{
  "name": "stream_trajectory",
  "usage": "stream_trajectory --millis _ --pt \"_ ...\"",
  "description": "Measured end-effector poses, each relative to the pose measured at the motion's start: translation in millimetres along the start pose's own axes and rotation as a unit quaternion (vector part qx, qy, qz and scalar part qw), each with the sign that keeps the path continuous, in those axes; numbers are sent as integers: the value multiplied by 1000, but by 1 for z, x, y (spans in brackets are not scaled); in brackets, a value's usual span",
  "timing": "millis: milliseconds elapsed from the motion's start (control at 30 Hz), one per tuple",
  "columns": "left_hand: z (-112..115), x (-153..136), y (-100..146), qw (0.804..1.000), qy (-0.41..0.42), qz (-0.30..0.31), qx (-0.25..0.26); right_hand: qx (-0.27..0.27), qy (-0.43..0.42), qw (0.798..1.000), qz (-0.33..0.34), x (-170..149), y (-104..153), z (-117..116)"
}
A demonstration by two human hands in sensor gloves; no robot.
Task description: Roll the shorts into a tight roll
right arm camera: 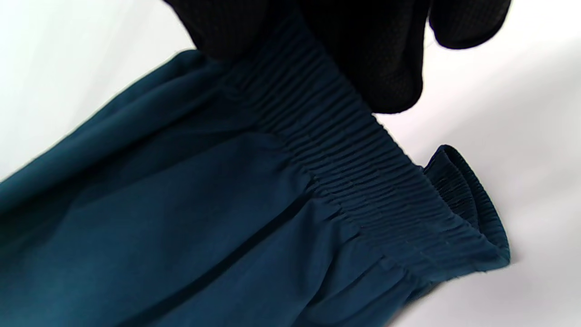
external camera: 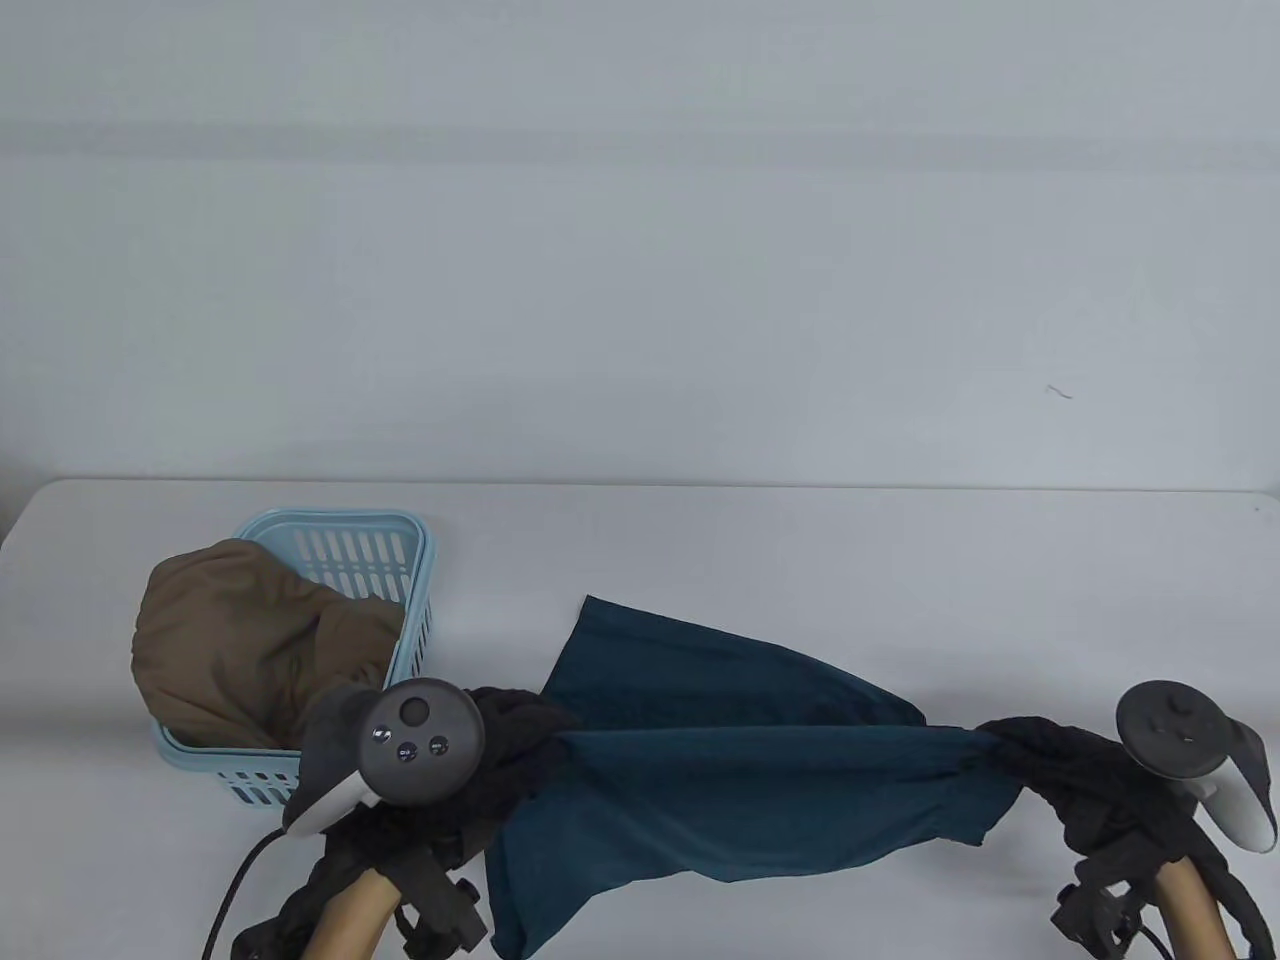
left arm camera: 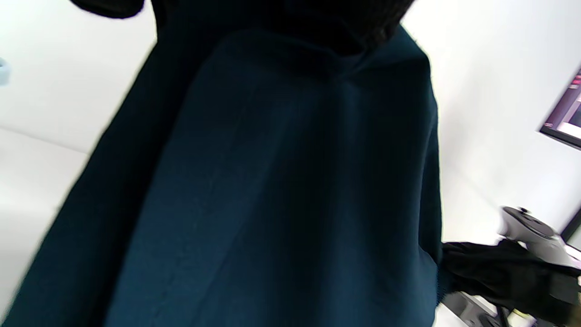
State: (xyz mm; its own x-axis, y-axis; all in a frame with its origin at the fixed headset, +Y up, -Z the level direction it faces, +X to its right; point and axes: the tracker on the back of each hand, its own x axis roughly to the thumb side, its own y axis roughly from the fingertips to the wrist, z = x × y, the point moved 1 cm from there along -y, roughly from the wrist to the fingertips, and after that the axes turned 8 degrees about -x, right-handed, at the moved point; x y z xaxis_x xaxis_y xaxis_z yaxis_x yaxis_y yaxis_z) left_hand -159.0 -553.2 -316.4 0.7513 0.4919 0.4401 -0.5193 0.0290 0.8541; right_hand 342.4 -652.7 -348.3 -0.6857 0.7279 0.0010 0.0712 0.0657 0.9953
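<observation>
Both hands' fingers (right arm camera: 390, 68) pinch the stretched shorts (external camera: 740, 790) ends.

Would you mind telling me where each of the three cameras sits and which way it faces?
Table view: in front of and above the table, showing both hands, left hand and right hand, stretching the teal shorts beside a basket.
Left wrist view: on the left wrist, along the cloth toward the right hand.
Right wrist view: on the right wrist, at the gripped waistband.
All share the shorts.
</observation>
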Motion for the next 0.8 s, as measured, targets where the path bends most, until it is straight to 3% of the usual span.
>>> stream_trajectory --millis 200,533,600,667,733,800 --pt "-3 -19 -44 997 -30 -72 -6 -34 41 998 -44 4 -26 -5" --pt "26 -81 -154 973 -55 -212 -78 -33 90 989 -109 -26 -81 -29" --pt "32 -90 -174 965 -78 -239 -77 -34 94 988 -116 -33 -91 -32" --pt "38 -94 -189 955 -121 -267 -43 -52 106 984 -131 -41 -99 -36" --pt "45 -92 -196 956 -150 -253 -18 -82 124 980 -130 -46 -101 -38" --pt "54 -88 -198 960 -165 -225 -28 -90 136 979 -119 -50 -100 -41"
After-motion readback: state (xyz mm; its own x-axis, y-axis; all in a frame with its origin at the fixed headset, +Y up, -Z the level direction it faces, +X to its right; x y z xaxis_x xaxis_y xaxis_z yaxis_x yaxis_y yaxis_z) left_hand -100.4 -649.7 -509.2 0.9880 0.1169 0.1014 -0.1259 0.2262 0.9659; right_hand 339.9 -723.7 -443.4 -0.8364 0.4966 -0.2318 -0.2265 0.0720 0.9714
